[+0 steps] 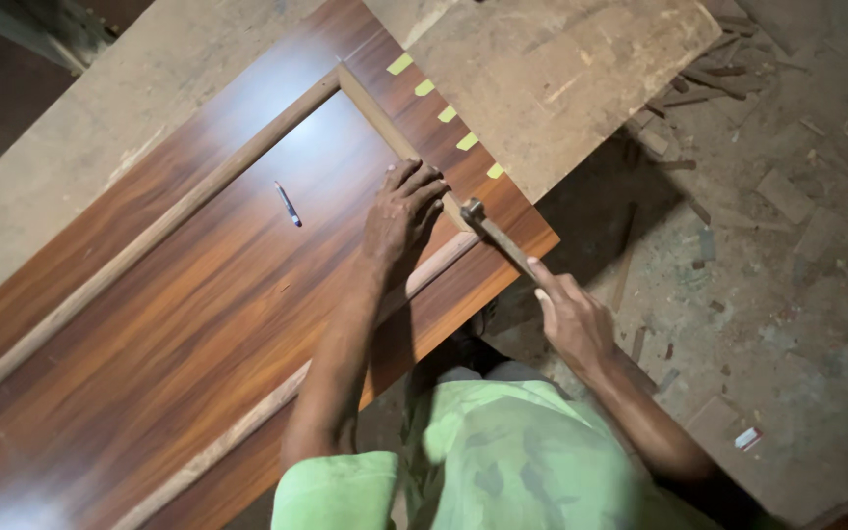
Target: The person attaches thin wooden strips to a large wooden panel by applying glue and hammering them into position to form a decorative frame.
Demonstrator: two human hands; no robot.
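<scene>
The right hand (571, 319) is closed around the handle of a hammer (495, 234), forefinger stretched along the shaft, so the grip is narrow and full of the handle. From that grip the shaft runs up and to the left, ending in a dark head that sits on or just over a thin wooden strip (390, 128) near the corner where it meets another strip (439, 270); whether the head touches the wood cannot be told. Just left of the hammer head, the left hand (402, 211) lies palm down, fingers curled and spread, pressing on the strip and the glossy brown panel (179, 334) beneath it; it holds nothing, only bears down. Farther left of that hand, a small pen (288, 203) lies loose on the panel, inside the frame the strips make. Above and to the right of the hammer head, a row of yellow tape bits (444, 113) runs along the panel's edge, where a rough, pale board (561, 69) overlaps it. To the right of the gripping hand, well below bench level, the floor (797, 294) is strewn with wood scraps and dust. Nearest the camera, below both forearms, is the person's green shirt (503, 461).
</scene>
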